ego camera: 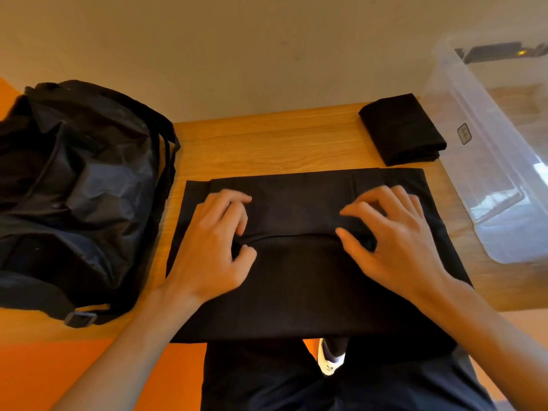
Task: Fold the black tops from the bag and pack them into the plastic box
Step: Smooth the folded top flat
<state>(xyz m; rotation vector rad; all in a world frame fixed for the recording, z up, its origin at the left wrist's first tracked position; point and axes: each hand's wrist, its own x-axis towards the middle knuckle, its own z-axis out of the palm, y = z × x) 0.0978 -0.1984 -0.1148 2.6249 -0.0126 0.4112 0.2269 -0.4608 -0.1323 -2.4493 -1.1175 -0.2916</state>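
on wood table (267, 143), l hand (207, 250) & r hand (394, 244) pinch black top (296, 292).

Plain cream wall (237, 48) fills the upper part, matte, a few faint specks on it. Below it a light-wood desk (267, 143), grain running left to right, far edge meeting the wall. Floor (59, 369) is bright orange: large patch lower left under the desk's near edge, a sliver at far left beside the wall, a small bit bottom centre. Light warm, soft, even.
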